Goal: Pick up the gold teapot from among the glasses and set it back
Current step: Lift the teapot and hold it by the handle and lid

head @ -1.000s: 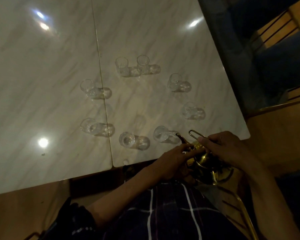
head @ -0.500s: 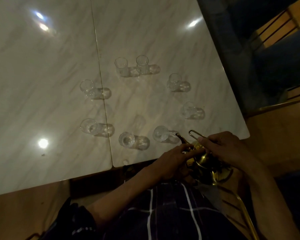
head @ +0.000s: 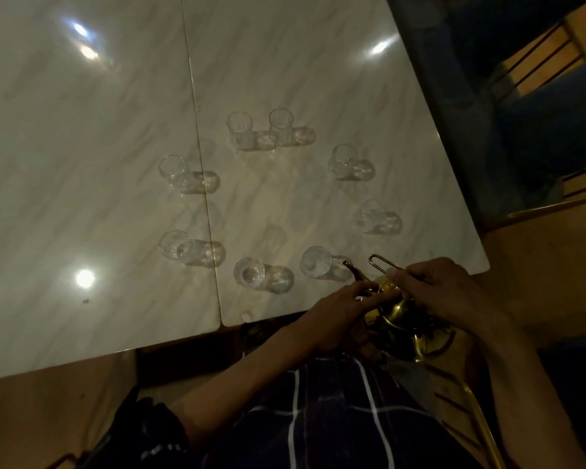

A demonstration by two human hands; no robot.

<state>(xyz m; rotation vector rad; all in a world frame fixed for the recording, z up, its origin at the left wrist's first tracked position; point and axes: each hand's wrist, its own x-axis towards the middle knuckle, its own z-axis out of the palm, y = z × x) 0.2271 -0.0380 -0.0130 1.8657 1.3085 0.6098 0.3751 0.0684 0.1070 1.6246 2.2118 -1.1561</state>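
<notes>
step: teapot (head: pixel 398 308) lifted off table (head: pixel 115 164) | right hand (head: pixel 444 289) pinches handle, left hand (head: pixel 339 316) fingers curl on body | next: set it down among glasses (head: pixel 313 262)

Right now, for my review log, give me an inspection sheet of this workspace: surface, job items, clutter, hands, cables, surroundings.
Surface: glossy marble-look table, seam down the middle, light glare spots.
Job's things: gold teapot held off the table near its front edge; eight clear glasses upright in a ring with its middle bare.
Clutter: small dark speck on the table.
Hands: left hand holds the teapot's side; right hand grips its wire handle.
Cables: nothing seen.
Surroundings: wooden floor, dark blue seat, the person's checked clothing.
</notes>
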